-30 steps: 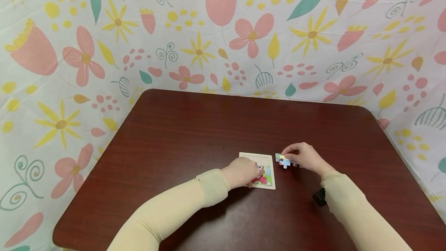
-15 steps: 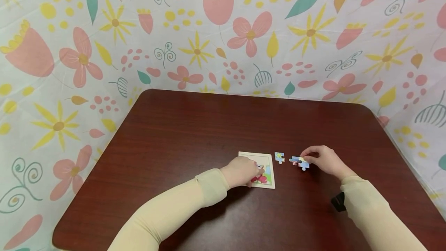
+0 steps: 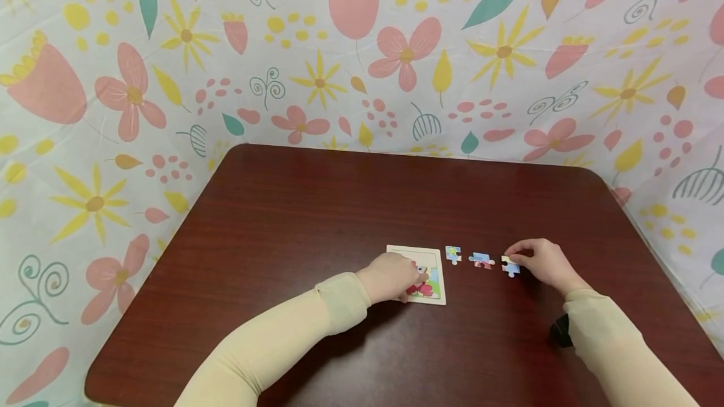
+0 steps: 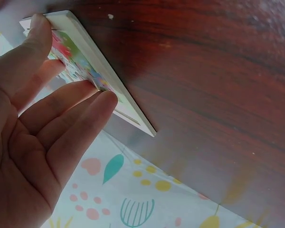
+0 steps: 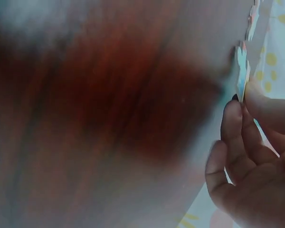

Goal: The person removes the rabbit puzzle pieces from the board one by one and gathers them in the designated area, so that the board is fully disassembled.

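My left hand (image 3: 390, 276) rests on a pale-framed jigsaw board (image 3: 440, 299) with a colourful picture partly filled in. In the left wrist view its thumb (image 4: 40, 35) lies at the board's edge and the fingers reach over the picture, hiding part of it. Off to the right, my right hand (image 3: 545, 262) pinches a blue and yellow puzzle piece (image 3: 511, 269) between thumb and fingertips, close over the table. The right wrist view shows that piece (image 5: 241, 71) edge-on. Left of it lie a blue and pink puzzle piece (image 3: 481, 260) and a blue puzzle piece with yellow (image 3: 453, 254).
The dark red-brown table (image 3: 317, 206) extends around the board and the row of pieces. Behind it hangs a white cloth (image 3: 351, 80) printed with flowers and leaves. A black band (image 3: 561, 330) shows at the right sleeve.
My right hand has moved right with the blue and yellow piece. The pieces, overlapping earlier, now lie apart in a row. My left hand has stayed on the board.
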A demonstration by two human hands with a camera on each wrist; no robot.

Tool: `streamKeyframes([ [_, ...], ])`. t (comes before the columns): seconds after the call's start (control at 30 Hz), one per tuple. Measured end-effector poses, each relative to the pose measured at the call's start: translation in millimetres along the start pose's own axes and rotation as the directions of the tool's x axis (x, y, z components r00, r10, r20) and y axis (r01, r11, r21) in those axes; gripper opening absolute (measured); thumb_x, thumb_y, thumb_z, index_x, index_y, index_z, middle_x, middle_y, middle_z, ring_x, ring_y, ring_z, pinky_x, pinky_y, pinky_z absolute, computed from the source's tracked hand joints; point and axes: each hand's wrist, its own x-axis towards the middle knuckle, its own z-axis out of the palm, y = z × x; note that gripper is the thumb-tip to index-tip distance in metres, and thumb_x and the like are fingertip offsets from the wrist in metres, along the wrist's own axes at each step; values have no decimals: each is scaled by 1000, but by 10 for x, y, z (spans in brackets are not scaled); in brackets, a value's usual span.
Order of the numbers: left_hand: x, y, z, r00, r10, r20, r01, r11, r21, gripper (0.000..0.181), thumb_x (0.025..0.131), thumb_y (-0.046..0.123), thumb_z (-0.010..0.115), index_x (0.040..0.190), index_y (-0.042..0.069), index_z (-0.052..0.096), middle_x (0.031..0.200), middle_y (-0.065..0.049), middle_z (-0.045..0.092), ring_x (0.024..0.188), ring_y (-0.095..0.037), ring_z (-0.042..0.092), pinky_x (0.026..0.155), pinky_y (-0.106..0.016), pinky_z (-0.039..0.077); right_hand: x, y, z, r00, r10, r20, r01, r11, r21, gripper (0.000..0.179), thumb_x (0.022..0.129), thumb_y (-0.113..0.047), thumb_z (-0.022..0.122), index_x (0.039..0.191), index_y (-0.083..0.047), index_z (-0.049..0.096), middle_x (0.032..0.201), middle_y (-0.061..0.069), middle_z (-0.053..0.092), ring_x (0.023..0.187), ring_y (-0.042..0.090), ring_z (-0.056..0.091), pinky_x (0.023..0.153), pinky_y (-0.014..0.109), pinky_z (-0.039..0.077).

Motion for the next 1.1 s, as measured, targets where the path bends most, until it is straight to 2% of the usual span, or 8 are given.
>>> streamKeyframes([
  [0.33, 9, -3, 19, 1000, -12, 22, 13, 999, -53, 47, 77, 41, 76, 121, 37, 62, 68, 9, 61, 69, -10, 59, 61, -26, 50, -19, 5, 64, 999, 13, -52, -13, 1000, -8, 8, 88, -11, 64, 90, -8, 71, 91, 12, 66, 72, 20, 50, 63, 33, 42],
  [0.7, -2, -5, 8, 1000, -2, 16, 3, 999, -50, 46, 78, 41, 76, 121, 35, 62, 68, 9, 62, 69, -10, 58, 64, -26, 50, -50, -2, 75, 997, 52, -61, -53, 998, -15, 9, 88, -11, 64, 92, -4, 70, 87, 11, 66, 72, 21, 50, 61, 33, 41],
  [1.1, 1, -4, -7, 999, -10, 33, 12, 998, -59, 44, 79, 41, 75, 120, 36, 63, 75, 9, 64, 74, -9, 60, 67, -25, 51, -52, -24, 93, 995, 1, -97, -6, 999, -43, 9, 88, -7, 62, 91, -5, 70, 92, 15, 67, 76, 26, 52, 65, 37, 43],
])
